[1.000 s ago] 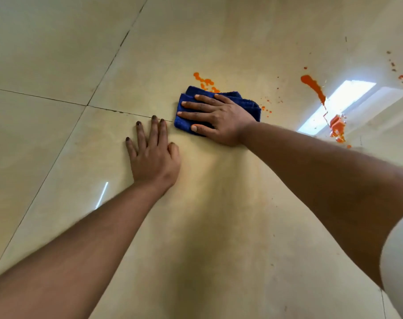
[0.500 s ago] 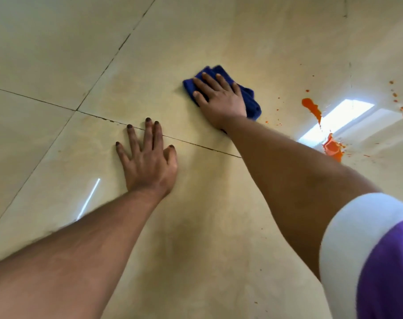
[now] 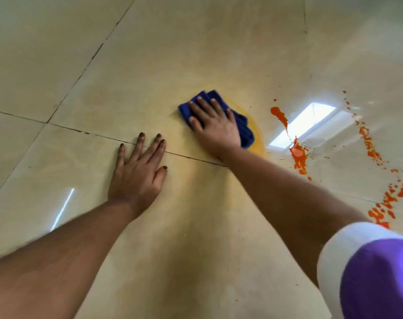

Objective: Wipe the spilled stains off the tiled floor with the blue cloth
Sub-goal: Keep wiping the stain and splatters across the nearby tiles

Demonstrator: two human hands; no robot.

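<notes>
My right hand (image 3: pixel 213 125) presses flat on the folded blue cloth (image 3: pixel 244 127), which lies on the beige tiled floor (image 3: pixel 172 54). A yellowish smear (image 3: pixel 258 134) curves along the cloth's right edge. Thick orange stains (image 3: pixel 298 155) lie to the right of the cloth, with an orange streak (image 3: pixel 279 114) above them. More orange splatter (image 3: pixel 368 146) runs down the far right. My left hand (image 3: pixel 138 171) rests flat on the tile with fingers spread, nearer and left of the cloth, holding nothing.
Dark grout lines (image 3: pixel 85 132) cross under my left fingertips and run up to the left. A bright window reflection (image 3: pixel 301 125) shines on the tile between the stains. My white and purple sleeve (image 3: pixel 368 272) fills the lower right corner.
The orange spots above the cloth are gone, and a yellowish smear shows at its right edge. My right hand turned with the cloth, fingers now pointing up and away. My left hand stayed planted.
</notes>
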